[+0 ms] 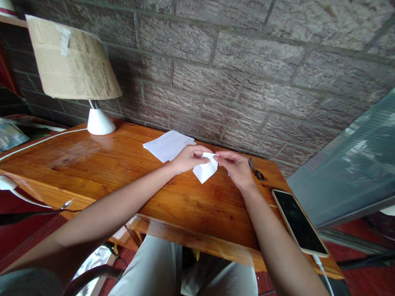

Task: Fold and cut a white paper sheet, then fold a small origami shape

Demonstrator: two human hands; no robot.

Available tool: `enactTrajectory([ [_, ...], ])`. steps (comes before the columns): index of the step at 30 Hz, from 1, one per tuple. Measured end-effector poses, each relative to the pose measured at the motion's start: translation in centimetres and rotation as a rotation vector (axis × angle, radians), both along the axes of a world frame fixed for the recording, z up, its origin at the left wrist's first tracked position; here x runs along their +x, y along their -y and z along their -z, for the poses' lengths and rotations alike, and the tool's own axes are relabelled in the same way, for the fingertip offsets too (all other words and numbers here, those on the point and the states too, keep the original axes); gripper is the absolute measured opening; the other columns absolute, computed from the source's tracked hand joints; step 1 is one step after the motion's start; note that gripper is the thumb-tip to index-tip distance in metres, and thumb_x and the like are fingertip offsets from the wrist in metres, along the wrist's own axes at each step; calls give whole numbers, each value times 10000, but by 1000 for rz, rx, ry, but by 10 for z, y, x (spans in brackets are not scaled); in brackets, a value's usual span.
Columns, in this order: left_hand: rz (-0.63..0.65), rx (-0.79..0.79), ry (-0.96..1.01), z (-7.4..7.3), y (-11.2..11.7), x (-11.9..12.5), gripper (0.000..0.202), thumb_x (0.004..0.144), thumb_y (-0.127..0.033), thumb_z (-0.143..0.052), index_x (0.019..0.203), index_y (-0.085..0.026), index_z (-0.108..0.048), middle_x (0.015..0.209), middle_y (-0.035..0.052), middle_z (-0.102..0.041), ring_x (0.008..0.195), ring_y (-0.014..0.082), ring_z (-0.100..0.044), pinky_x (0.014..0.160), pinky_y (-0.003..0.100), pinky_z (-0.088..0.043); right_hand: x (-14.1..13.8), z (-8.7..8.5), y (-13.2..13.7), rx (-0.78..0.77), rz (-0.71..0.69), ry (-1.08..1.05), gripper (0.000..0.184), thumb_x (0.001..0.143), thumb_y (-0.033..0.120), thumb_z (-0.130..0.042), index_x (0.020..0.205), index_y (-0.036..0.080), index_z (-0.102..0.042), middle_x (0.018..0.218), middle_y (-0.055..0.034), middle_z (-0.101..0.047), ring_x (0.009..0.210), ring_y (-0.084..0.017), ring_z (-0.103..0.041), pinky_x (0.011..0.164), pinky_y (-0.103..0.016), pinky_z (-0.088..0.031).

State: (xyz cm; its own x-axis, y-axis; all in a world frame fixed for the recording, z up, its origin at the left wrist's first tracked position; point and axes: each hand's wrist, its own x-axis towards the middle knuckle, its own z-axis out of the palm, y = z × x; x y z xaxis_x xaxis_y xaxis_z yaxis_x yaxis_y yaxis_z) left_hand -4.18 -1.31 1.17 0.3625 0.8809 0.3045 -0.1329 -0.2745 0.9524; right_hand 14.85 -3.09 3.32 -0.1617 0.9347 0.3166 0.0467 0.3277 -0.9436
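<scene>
Wooden surface (117,170) against a brick wall. Lamp (72,66) at 10 o'clock, shade covered in newsprint. Phone (298,222) at 4 o'clock, screen dark. Loose sheets (167,145) at 12 o'clock. Left hand (187,158) and right hand (238,165) meet at centre, fingers of both pinched on the top edge of a folded paper (205,169). Scissors (256,171) just beside right hand, 2 o'clock.

A glossy orange-brown wooden table (117,170) stands against a brick wall, with a lamp (100,121) on its white base at the far left corner and a white cable (28,145) curving along the left edge. Loose white sheets (167,145) lie near the far edge at the middle. Scissors (257,172) lie just beyond the right hand (238,168), and a dark-screened phone (298,222) lies at the near right corner.
</scene>
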Motion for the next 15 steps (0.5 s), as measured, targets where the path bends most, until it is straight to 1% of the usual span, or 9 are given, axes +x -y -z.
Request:
enactTrajectory([
  [3, -1, 3, -13, -2, 1, 1, 404, 648, -300, -823, 987, -107, -718, 852, 72, -745, 735, 173, -664, 684, 274, -479, 0, 1, 0, 14, 6, 15, 260, 641, 405, -830, 815, 221, -771, 852, -25, -765, 767, -176, -669, 814, -350, -510],
  [5, -4, 13, -24, -4, 2, 3, 377, 651, -314, -823, 950, -109, -723, 823, 63, -740, 707, 161, -650, 652, 261, -464, -1, 2, 0, 20, 8, 20, 261, 642, 402, -831, 819, 221, -769, 864, -28, -766, 784, -181, -676, 828, -354, -508],
  [8, -20, 22, -59, -5, 4, 3, 333, 664, -336, -816, 894, -112, -729, 760, 43, -724, 640, 135, -612, 591, 239, -428, -3, 2, 2, 29, 12, 29, 279, 640, 420, -829, 822, 218, -763, 865, -33, -768, 788, -191, -682, 823, -360, -516],
  [11, -21, 29, -80, -5, 4, 2, 330, 668, -355, -812, 882, -116, -735, 733, 33, -712, 604, 123, -587, 548, 228, -391, -5, 1, 3, 36, 10, 38, 301, 637, 448, -825, 821, 220, -757, 865, -35, -770, 784, -199, -686, 819, -368, -526],
  [15, -7, 38, -94, -4, 3, 1, 327, 677, -360, -805, 884, -115, -742, 744, 38, -713, 608, 124, -588, 541, 227, -383, -5, 2, 4, 35, 5, 38, 317, 630, 460, -828, 825, 222, -750, 868, -36, -770, 779, -199, -688, 824, -372, -532],
])
